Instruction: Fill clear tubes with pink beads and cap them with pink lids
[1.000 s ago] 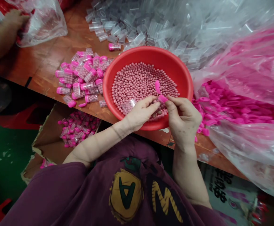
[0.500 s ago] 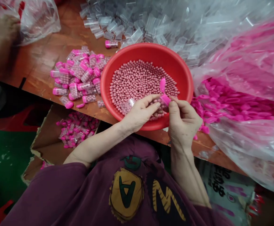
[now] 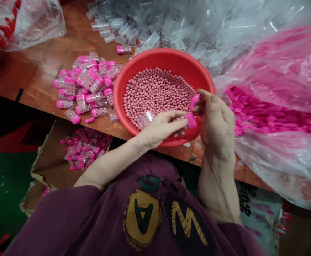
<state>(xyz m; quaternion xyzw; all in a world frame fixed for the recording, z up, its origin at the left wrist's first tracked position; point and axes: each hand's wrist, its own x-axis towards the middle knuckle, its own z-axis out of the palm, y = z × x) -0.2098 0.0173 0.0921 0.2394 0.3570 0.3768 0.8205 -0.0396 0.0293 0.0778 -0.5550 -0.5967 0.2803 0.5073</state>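
The left hand (image 3: 159,128) is hiding most of the vial (image 3: 190,121) it is gripping, and is covering some beads (image 3: 155,90). The right hand (image 3: 216,122) is hiding some of its own fingertips, leaving their contact with the lid (image 3: 194,102) unclear. The top edge is cropping the tubes (image 3: 152,40), which are blurring rightward; the right edge is cutting off the caps (image 3: 273,117). The table (image 3: 35,64) is partly concealing the carton (image 3: 48,156). Dark print (image 3: 244,201) is blurring past reading.

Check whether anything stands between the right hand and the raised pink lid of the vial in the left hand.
Nothing visible does: the right hand has its fingers right at the raised pink lid, though contact is unclear. The left hand holds the vial from the opposite side.
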